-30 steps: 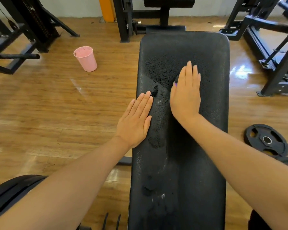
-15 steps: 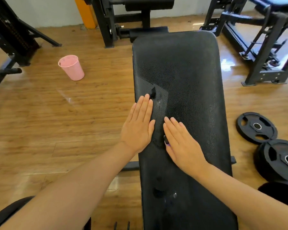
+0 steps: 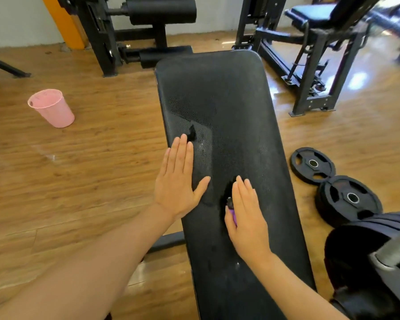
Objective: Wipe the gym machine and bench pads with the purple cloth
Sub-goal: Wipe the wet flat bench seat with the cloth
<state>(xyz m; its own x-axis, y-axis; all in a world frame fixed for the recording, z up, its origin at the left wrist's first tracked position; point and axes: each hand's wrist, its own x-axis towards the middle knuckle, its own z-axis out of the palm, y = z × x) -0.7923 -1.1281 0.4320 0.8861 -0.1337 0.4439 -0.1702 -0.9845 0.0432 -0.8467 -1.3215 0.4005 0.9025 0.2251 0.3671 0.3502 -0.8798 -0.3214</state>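
Right hand (image 3: pixel 247 218) flat, fingers (image 3: pixel 241 192) straight, pressing purple cloth (image 3: pixel 231 214) onto long black padded bench pad (image 3: pixel 229 107), lower centre of frame. Cloth mostly hidden under palm. Pad's long axis runs up-frame; unwiped stretch ahead of fingertips. Left hand (image 3: pixel 178 181) flat, open, bracing pad's left edge.

A long black bench pad (image 3: pixel 229 116) runs away from the viewer over a wooden floor (image 3: pixel 102 172). The left hand (image 3: pixel 179 181) lies flat on the pad's left edge, fingers straight and together, thumb spread. The right hand (image 3: pixel 246 215) presses flat on the pad's middle, fingers straight, with a sliver of purple cloth (image 3: pixel 232 214) showing under its thumb side. A pink bucket (image 3: pixel 52 108) stands on the floor well to the left. Two black weight plates (image 3: pixel 333 181) lie just right of the bench, overlapping. Black machine frames (image 3: pixel 310 65) stand beyond, by the wall
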